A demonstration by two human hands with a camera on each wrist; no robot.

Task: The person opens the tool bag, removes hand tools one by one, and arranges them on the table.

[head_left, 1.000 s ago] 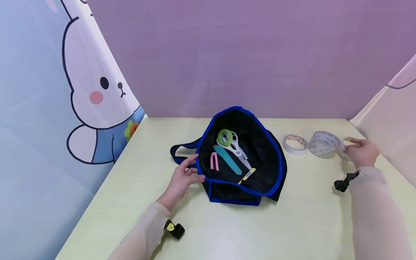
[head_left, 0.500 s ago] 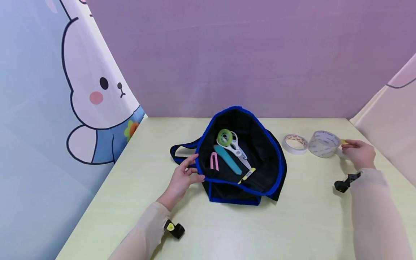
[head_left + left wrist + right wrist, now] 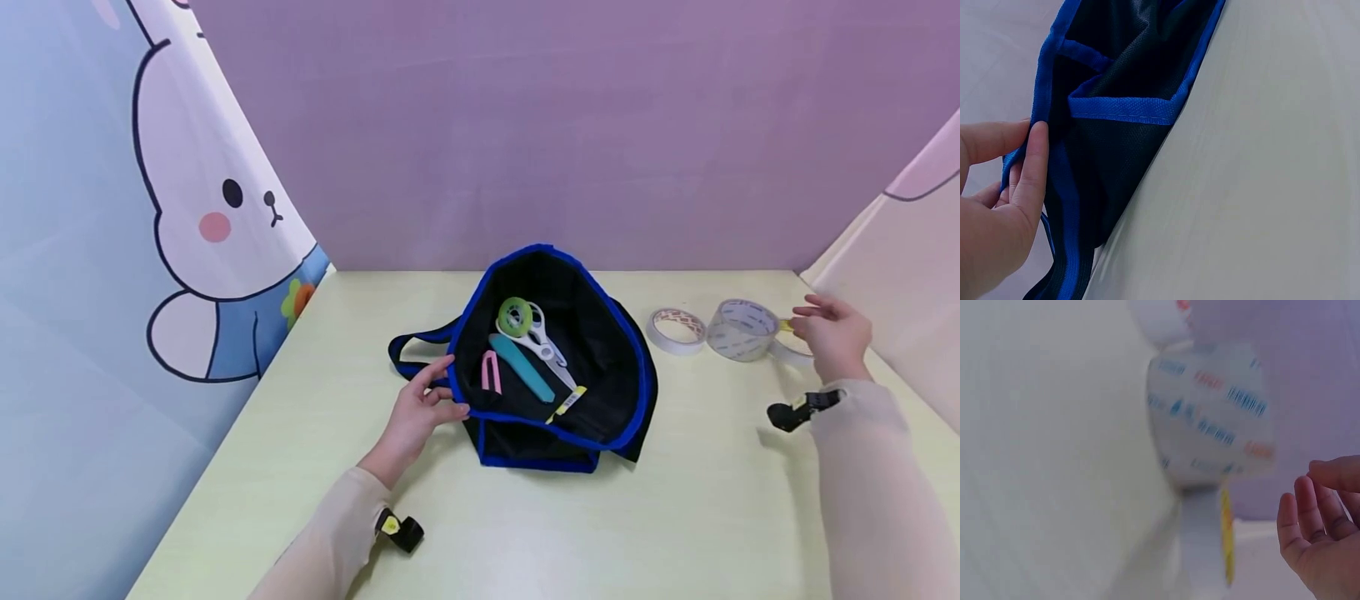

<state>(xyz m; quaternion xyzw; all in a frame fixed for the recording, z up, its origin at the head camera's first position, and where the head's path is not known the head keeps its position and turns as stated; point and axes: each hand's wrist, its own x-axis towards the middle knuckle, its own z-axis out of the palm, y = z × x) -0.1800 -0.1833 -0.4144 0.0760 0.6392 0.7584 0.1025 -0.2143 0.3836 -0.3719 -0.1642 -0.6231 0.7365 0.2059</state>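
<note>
A black bag with blue edging (image 3: 641,358) stands with its mouth facing up. My left hand (image 3: 412,417) pinches its left rim; in the left wrist view, thumb and fingers lie on either side of the blue edging (image 3: 1043,81). Inside are white scissors (image 3: 551,354), a green tape roll (image 3: 514,317), a teal box cutter (image 3: 522,367), a pink clip-like piece (image 3: 491,372) and a small yellow-and-white piece (image 3: 572,402). My right hand (image 3: 836,337), holding nothing, hovers with loosely bent fingers beside a white tape roll with a yellow inner edge (image 3: 1200,540).
Left of that roll stand a wide clear packing tape roll (image 3: 742,333) and another white tape roll (image 3: 677,333), all close together. The bag's strap (image 3: 408,346) loops out leftward onto the pale table (image 3: 690,517). A purple backdrop (image 3: 525,125) rises behind, with side walls left and right.
My right hand has let go of the rightmost tape roll, which now lies against the packing tape, and has lifted slightly away. The left hand keeps its hold on the bag.
</note>
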